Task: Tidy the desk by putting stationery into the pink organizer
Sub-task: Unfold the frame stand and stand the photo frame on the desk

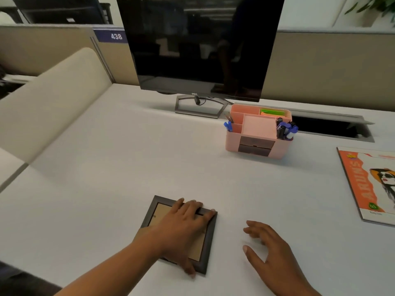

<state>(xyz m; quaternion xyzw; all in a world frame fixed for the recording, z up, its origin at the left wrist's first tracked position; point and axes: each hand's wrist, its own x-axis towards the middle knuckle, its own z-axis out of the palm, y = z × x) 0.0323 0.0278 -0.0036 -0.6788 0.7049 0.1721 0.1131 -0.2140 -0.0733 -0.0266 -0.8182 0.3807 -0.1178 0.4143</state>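
Note:
The pink organizer (233, 142) stands on the white desk (119, 159), right of the monitor's foot. It holds blue pens (228, 126) in its left slot, dark and blue markers (286, 130) in its right slot and green notes (272, 112) at the back. Two dark drawers sit in its front. Near me, a dark picture frame (210, 238) with a brown backing lies flat. My left hand (183, 227) spans it, fingertips over the far edge and thumb at the near edge. My right hand (271, 253) is to the right of the frame, fingers spread just over the desk, holding nothing.
A black Dell monitor (198, 45) stands at the back. An orange and white book (372, 184) lies at the right edge. An open cable hatch (329, 127) is behind the organizer. A beige partition (49, 99) borders the left side.

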